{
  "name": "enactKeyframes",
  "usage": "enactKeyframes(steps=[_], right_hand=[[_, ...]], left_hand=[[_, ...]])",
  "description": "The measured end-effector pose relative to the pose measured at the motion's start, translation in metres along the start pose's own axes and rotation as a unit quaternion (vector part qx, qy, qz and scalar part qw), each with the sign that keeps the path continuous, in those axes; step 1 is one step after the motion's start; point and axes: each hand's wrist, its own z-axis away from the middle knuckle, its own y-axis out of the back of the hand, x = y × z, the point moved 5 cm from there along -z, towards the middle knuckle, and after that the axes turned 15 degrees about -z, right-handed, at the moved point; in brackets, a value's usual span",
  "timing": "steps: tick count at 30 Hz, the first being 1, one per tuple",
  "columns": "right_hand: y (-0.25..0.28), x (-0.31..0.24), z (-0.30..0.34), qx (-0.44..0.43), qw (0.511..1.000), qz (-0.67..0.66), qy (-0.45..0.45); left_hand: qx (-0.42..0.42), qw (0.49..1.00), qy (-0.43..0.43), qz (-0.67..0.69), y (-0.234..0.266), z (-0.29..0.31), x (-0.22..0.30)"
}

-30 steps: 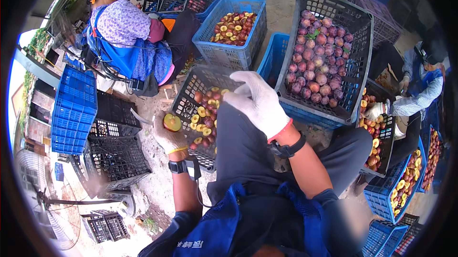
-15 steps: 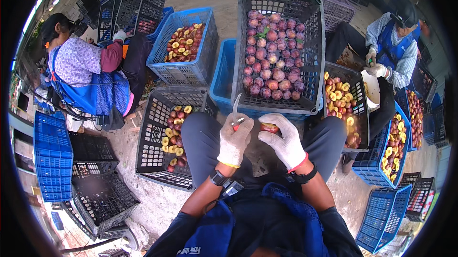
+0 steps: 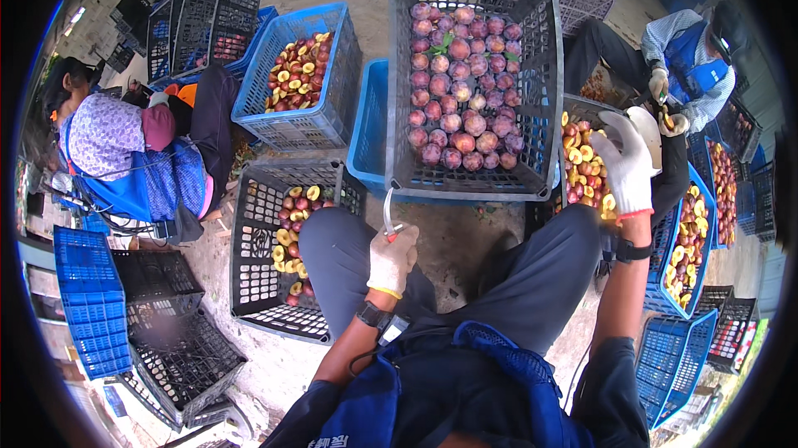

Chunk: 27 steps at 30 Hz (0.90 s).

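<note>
My left hand (image 3: pixel 393 258), in a white glove, is closed round the handle of a knife with a curved blade (image 3: pixel 388 214) pointing up and away from me. It is above my left thigh. My right hand (image 3: pixel 628 165), also gloved, reaches out over a black crate of halved plums (image 3: pixel 584 169) on my right. Its fingers are spread, and I see nothing in them. Ahead of me, a black crate (image 3: pixel 547 115) of whole purple-red plums (image 3: pixel 465 95) rests tilted on a blue crate (image 3: pixel 368 128). More halved plums (image 3: pixel 291 236) lie in a black crate (image 3: pixel 249 257) by my left knee.
A blue crate (image 3: pixel 332 103) of halved plums stands front left; another (image 3: pixel 686 253) is at right. One person (image 3: pixel 125 136) sits at left. A second person (image 3: pixel 690 74) sits at right, gloved hands above a white bucket (image 3: pixel 644 128). Stacked crates (image 3: pixel 91 307) stand at far left.
My right hand has swung from my lap out to the right crate and spread its fingers; the plum it held is no longer in it. My left hand, with the knife, has lowered slightly.
</note>
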Motion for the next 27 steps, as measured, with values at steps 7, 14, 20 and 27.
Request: enactKeyframes(steps=[7,14,20,27], right_hand=[[-0.209,0.042,-0.070,-0.255,0.959,0.085,0.090],[-0.317,0.136,-0.073,-0.276,0.910,0.301,0.072],[-0.301,0.117,-0.079,-0.277,0.932,0.232,0.037],[-0.247,0.061,-0.039,-0.210,0.814,-0.421,-0.342]], left_hand=[[-0.027,0.994,0.048,-0.097,-0.015,-0.031,-0.027],[0.012,0.970,-0.030,-0.240,0.002,-0.037,-0.023],[0.018,0.968,-0.054,-0.246,0.003,-0.033,-0.010],[0.036,0.972,-0.075,-0.219,0.001,-0.022,-0.008]])
